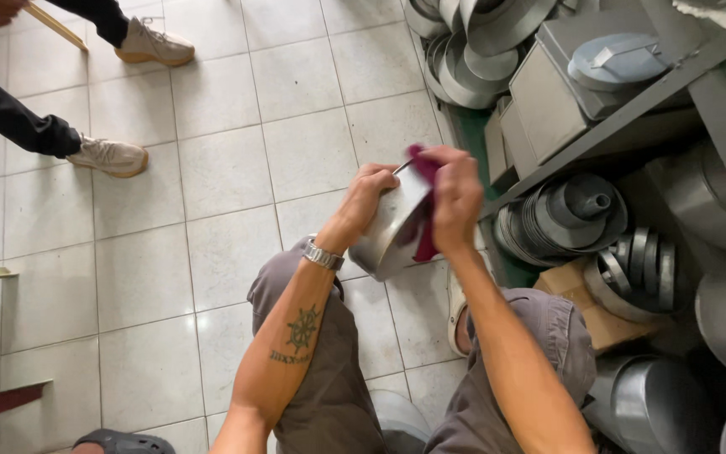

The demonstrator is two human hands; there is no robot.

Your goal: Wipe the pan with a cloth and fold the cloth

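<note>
At the far left another person's legs in dark trousers and beige shoes (111, 156) stand on the white tiled floor (212, 168). The left hand (369, 189) curls around the rim of a round metal tin (392, 223), held tilted above the knees. The right hand (455, 193) pinches a dark red cloth (424, 202) against the tin's open side. To the right, a grey shelf (632, 109) carries stacked metal lids (472, 50) and boxes. The smooth tin could slip from the one-handed grip if the cloth presses hard, or its thin rim could nick a finger.
</note>
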